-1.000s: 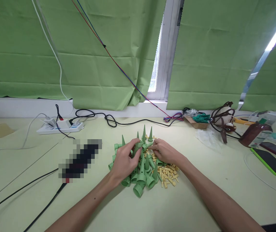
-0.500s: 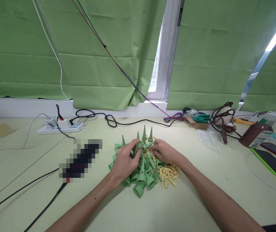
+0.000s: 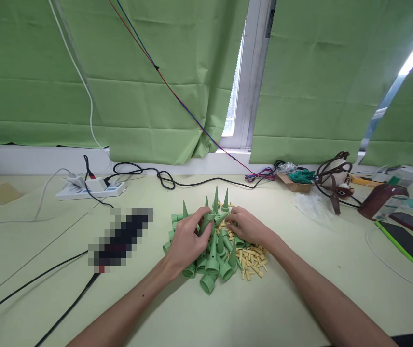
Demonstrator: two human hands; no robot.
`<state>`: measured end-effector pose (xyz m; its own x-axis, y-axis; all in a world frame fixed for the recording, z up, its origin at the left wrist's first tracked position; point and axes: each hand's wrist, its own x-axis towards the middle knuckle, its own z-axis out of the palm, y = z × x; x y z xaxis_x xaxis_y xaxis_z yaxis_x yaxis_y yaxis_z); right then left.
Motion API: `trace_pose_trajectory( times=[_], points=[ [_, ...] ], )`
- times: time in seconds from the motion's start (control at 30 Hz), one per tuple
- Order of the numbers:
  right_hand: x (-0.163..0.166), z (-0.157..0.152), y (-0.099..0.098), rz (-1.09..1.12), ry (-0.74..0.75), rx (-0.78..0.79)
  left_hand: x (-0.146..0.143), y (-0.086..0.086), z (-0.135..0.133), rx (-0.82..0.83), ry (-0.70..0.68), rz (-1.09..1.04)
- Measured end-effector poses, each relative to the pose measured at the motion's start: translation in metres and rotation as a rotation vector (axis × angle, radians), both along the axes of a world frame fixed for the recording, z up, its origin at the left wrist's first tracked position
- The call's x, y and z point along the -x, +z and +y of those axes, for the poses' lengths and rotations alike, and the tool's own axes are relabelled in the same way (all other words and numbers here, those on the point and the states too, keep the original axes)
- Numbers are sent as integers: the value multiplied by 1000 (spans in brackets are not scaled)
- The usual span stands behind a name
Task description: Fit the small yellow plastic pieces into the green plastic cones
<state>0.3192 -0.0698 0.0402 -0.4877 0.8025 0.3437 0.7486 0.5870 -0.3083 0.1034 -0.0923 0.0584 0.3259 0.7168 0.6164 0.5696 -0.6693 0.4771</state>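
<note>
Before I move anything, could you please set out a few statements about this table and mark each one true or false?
1. The left hand holds a green piece. True.
2. A white power strip lies left of the green pile. True.
3. The right hand holds a black cable. False: the right hand is by the pale yellow pieces.
4. The green-edged phone lies left of both hands. False: it lies to their right.
5. Green curtains hang at the back. True.

There are two hands, over ten green cones, dozens of yellow pegs, one power strip.
</note>
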Motion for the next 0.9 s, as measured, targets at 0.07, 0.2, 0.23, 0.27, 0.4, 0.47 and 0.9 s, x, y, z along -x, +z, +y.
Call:
trace_pose_trajectory(
  times=[0.07,0.2,0.23,0.27,0.4,0.47,0.9],
  points=[
    [1,1,-1,11,-8,-2,0,0,0,1,4,-1],
    [4,3,-2,29,-39,14,0,0,0,-6,7,-1],
    [5,3,-2,33,-51,18,0,1,0,-8,9,-2],
    [5,3,-2,38,-62,23,0,1,-1,-8,11,-4],
    [8,5,-3,51,-124,57,-1,2,-1,0,25,3],
    [10,6,-3,54,-154,77,-1,3,-1,3,33,8],
    [11,5,-3,57,-155,73,-1,7,-1,21,89,-56]
  ],
)
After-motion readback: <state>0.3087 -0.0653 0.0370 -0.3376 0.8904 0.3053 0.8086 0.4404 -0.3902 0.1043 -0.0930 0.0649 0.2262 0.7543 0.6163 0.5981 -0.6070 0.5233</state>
